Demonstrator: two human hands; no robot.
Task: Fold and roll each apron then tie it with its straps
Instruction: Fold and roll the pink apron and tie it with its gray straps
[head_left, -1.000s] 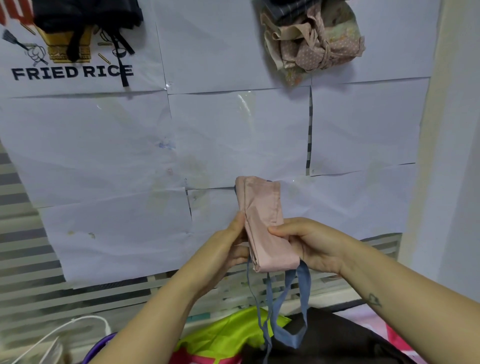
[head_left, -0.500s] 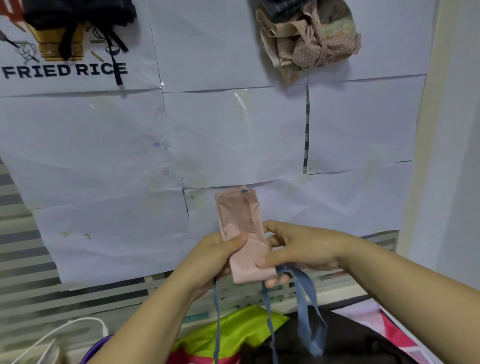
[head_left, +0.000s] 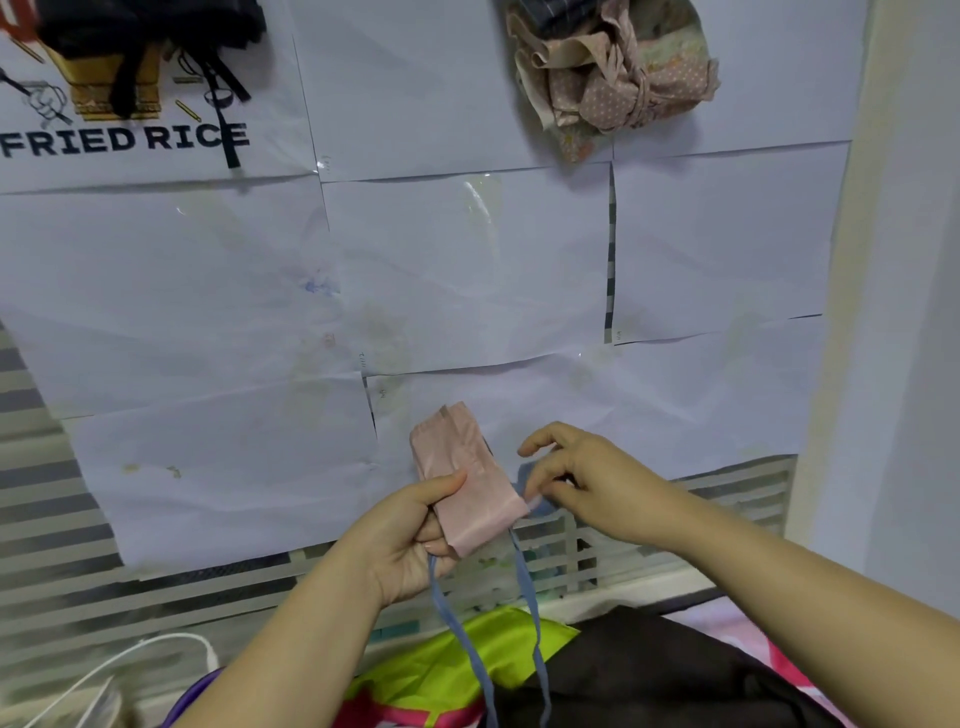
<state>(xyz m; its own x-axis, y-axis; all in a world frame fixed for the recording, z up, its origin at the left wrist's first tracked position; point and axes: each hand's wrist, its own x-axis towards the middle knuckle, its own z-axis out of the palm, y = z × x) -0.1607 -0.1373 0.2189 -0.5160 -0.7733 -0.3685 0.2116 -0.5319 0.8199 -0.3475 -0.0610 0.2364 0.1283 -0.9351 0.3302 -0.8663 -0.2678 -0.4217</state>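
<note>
A pink apron (head_left: 467, 478), folded and rolled into a narrow bundle, is held up in front of the paper-covered wall. My left hand (head_left: 415, 540) grips its lower half, thumb on the front. Blue straps (head_left: 530, 613) hang from the bundle's lower end, two lengths trailing down past my left hand. My right hand (head_left: 576, 478) is just right of the bundle and pinches a blue strap at the roll's right edge, the index finger raised.
Tied apron bundles (head_left: 613, 78) hang high on the wall, and a black apron (head_left: 145, 41) hangs over a "FRIED RICE" poster at top left. Below lie a dark brown cloth (head_left: 665, 675), a lime-green cloth (head_left: 467, 660) and a white cable (head_left: 130, 660).
The bundle has tilted left and dropped lower. My right hand let go of the roll's side and now pinches a blue strap at its right edge. My left hand keeps its grip.
</note>
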